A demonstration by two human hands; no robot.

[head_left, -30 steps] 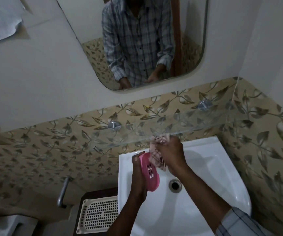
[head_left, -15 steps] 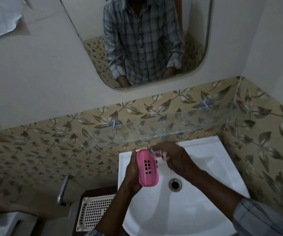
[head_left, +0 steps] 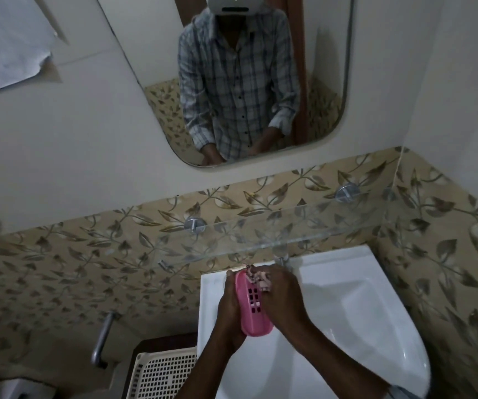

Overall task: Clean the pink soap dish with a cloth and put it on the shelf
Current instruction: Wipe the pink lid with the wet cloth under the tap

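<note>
Both hands meet above the back-left corner of the white washbasin [head_left: 361, 306]. The left hand [head_left: 229, 315] comes up from below the basin's left rim, its fingers curled shut around the left edge of the pink soap dish [head_left: 253, 306], which it holds tipped on its side with the slotted face turned toward the right hand. The right hand [head_left: 284, 298] reaches in diagonally across the basin, forearm over the bowl, fingers closed on a bunched patterned cloth [head_left: 258, 279] pressed against the upper end of the dish. The dish hangs over the basin, clear of the bowl surface.

Just above the basin's back rim runs the glass shelf [head_left: 304, 228], fixed to the leaf-patterned tile wall [head_left: 88, 254]; its front edge lies close above the knuckles and the shelf surface is bare. The tiled side wall closes in right of the basin. Left of the basin, lower down, sits a cream perforated basket [head_left: 163, 375], with a metal handle [head_left: 102, 338] beyond it. A mirror [head_left: 318, 82] hangs above the shelf.
</note>
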